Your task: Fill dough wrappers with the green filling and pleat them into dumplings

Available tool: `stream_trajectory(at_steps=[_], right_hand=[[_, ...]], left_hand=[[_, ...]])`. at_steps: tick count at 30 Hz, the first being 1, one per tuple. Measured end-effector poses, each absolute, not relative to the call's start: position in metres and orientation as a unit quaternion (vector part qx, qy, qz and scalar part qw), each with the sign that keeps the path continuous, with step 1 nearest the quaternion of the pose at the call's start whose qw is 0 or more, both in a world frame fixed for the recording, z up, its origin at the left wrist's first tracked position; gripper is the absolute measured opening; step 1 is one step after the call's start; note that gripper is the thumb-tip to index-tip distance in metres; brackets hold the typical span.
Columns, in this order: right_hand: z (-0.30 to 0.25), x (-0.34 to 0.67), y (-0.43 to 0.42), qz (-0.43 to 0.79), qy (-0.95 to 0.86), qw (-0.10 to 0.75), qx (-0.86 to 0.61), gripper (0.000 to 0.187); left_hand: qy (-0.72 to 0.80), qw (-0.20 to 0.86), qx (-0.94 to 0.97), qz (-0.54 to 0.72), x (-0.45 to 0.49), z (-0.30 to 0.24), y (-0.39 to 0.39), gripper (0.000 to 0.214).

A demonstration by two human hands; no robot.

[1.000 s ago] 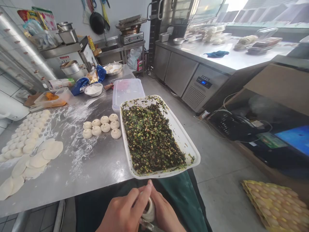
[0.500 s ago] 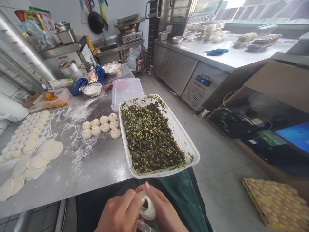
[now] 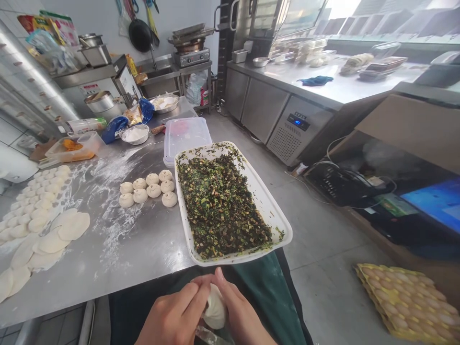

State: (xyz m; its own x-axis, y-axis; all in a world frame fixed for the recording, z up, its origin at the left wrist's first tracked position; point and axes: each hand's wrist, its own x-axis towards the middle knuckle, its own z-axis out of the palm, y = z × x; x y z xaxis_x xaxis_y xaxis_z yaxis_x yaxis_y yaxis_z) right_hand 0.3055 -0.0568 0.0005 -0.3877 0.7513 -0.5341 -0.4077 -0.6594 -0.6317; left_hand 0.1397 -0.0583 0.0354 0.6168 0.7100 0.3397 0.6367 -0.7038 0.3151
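A white dough bun (image 3: 215,309) with pleated folds sits between my two hands, low in front of my dark green apron (image 3: 257,282). My left hand (image 3: 176,309) pinches its upper edge with bent fingers, partly covering the opening. Around its right side wraps my right hand (image 3: 239,309), thumb pointing up. A clear, shiny object (image 3: 210,337) shows below the bun; its kind and which hand has it I cannot tell. Just beyond my hands is a white tub (image 3: 283,235) of chopped green filling (image 3: 223,206). Several pleated buns (image 3: 154,190) stand left of it.
Flat dough wrappers (image 3: 53,242) and rows of dough pieces (image 3: 38,211) lie on the floured steel table (image 3: 143,249). A clear lid (image 3: 187,136) and a flour bowl (image 3: 135,134) are farther back. An egg tray (image 3: 413,306) is low at the right.
My fingers have worked along the bun's edge, and its dark opening is now mostly hidden. The bun has turned slightly in my hands. The whole view has shifted a little.
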Motion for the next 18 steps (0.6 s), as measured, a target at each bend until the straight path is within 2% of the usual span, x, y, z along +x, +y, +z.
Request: stream_trajectory(at_steps=[4,9,14,18], right_hand=[[-0.002,0.302,-0.057,0.808,-0.205,0.359,-0.421,0.057],[-0.004,0.301,-0.057,0.804,-0.206,0.361,-0.425,0.064],[-0.004,0.301,-0.057,0.805,-0.224,0.359,-0.415,0.059],[-0.002,0.302,-0.056,0.814,-0.215,0.350,-0.410,0.066]], left_hand=[[0.399,0.108,0.881,0.231,0.138,0.039,-0.058,0.034],[0.373,0.064,0.900,0.216,0.137,0.039,-0.057,0.036],[0.392,0.080,0.886,0.236,0.137,0.042,-0.055,0.036],[0.372,0.036,0.898,0.233,0.136,0.048,-0.054,0.040]])
